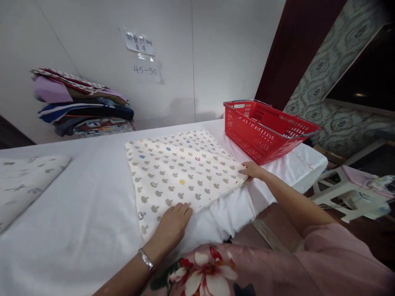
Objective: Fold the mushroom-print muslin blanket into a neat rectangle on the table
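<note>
A cream cloth (173, 172) printed with grey mushroom shapes and a few coloured outlines lies folded over in front of me. At its right corner, my right hand (252, 170) is closed, pinching the cloth's edge between thumb and fingers. My left hand (175, 222) lies at the near edge, its fingers bent and pressed together on the fabric; the thumb is hidden beneath. A silver bracelet (145, 259) circles the left wrist.
The table (77, 205) has a white cover. A red basket (262, 135) stands at the back right, close to the right hand. Folded fabrics (86, 107) are stacked at the back left. Another printed cloth (27, 176) lies at the left edge. A pale stool (352, 189) stands right.
</note>
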The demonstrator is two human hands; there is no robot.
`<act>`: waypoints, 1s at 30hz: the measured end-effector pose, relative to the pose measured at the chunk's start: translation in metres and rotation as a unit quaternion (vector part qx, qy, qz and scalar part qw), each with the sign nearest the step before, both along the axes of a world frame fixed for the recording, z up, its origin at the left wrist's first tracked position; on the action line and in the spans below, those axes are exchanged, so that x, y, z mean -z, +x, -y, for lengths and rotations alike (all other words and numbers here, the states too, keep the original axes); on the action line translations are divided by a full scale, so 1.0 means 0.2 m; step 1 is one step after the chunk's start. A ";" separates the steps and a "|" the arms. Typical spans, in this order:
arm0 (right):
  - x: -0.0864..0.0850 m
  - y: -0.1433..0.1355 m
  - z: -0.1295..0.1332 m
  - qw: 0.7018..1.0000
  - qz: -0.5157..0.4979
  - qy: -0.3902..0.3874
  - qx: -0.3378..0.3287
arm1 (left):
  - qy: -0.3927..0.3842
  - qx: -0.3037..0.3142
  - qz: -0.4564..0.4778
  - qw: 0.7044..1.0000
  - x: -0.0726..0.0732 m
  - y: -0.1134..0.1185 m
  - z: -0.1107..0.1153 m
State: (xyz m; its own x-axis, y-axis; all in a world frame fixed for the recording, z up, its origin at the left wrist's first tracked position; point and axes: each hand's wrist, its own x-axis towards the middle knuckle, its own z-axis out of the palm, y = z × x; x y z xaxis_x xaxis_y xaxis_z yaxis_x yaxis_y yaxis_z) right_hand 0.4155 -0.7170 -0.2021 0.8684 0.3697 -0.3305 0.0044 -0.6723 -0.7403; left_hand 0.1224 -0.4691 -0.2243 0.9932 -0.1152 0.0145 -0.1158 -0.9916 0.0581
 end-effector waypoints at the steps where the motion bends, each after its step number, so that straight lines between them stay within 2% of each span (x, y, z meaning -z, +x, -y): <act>1: 0.00 0.01 0.00 1.000 0.006 -0.001 -0.005 | -0.002 0.005 -0.002 1.000 0.00 -0.01 0.00; 3: -0.01 0.02 0.00 0.999 0.022 -0.023 -0.016 | -0.007 0.007 -0.004 1.000 -0.02 -0.02 0.00; 5: -0.01 0.03 0.01 0.995 0.056 -0.081 -0.026 | -0.015 -0.002 -0.004 1.000 -0.03 -0.03 0.01; 7: 0.02 0.03 0.02 0.986 0.095 -0.137 -0.027 | -0.026 -0.015 -0.007 1.000 -0.03 -0.05 0.01; 9: 0.05 0.02 0.02 0.980 0.117 -0.159 -0.018 | -0.033 -0.026 -0.009 0.999 -0.02 -0.08 0.00; 17: 0.10 0.01 0.01 0.989 0.074 -0.124 -0.010 | 0.002 -0.088 0.058 0.994 0.07 -0.30 -0.13; 20: 0.10 0.03 0.02 0.998 0.019 -0.056 0.007 | 0.024 -0.123 0.094 0.988 0.10 -0.36 -0.17; 22: 0.09 0.02 0.02 0.999 -0.026 0.000 0.020 | 0.025 -0.134 0.112 0.984 0.09 -0.39 -0.23; 24: 0.04 -0.02 0.00 0.996 -0.066 0.056 0.024 | 0.019 -0.142 0.144 0.979 0.03 -0.42 -0.32; 26: -0.02 -0.11 -0.04 0.990 -0.091 0.108 0.007 | 0.023 -0.177 0.210 0.961 -0.08 -0.48 -0.47; 28: -0.08 -0.27 -0.12 0.981 -0.106 0.155 -0.042 | 0.041 -0.249 0.285 0.925 -0.22 -0.56 -0.66; 30: -0.10 -0.47 -0.21 0.963 -0.144 0.196 -0.116 | 0.055 -0.317 0.286 0.903 -0.34 -0.64 -0.86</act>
